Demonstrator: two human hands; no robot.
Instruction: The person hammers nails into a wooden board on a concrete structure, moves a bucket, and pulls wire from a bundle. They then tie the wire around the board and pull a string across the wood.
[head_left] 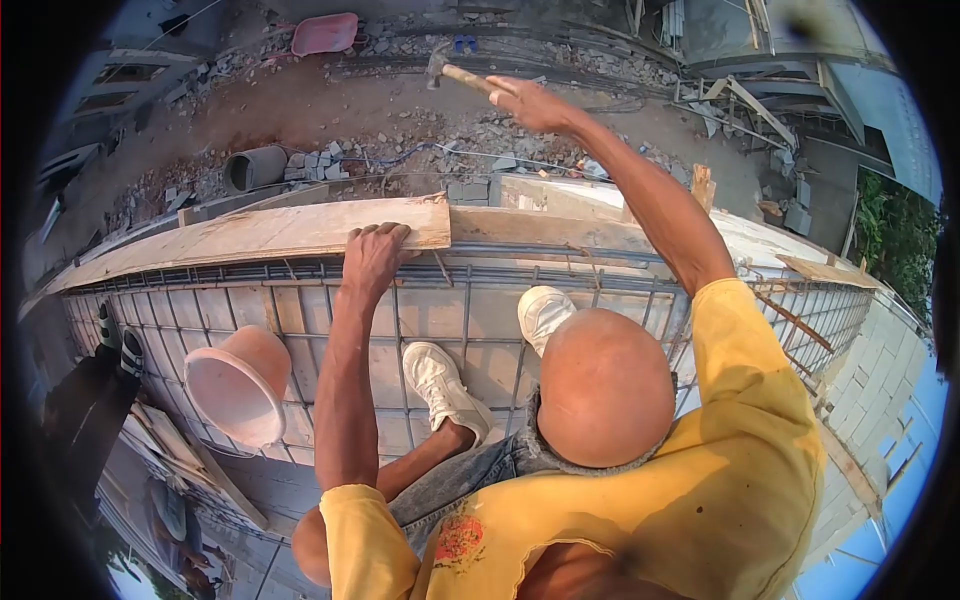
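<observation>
My right hand [530, 105] is raised out over the far side, its fingers wrapped round the wooden handle of a hammer [466, 79]. The hammer's metal head points left, clear of any surface. On the near edge of a long plywood board [250, 230], close to its right end, rests my left hand [375, 255], fingers curled over the wood. Below the board runs a bundle of steel bars [480, 272], part of a rebar grid. My shoes [440, 385] stand among the bars, with one bent knee raised in front of me.
A pinkish bucket [240, 385] sits tilted on the rebar at left. Another person's feet [125, 350] are beyond it. Past the board, the rubble-strewn ground lies lower, with a concrete pipe [255, 169] and a red wheelbarrow tray [325, 34]. A wooden stake [703, 185] rises at right.
</observation>
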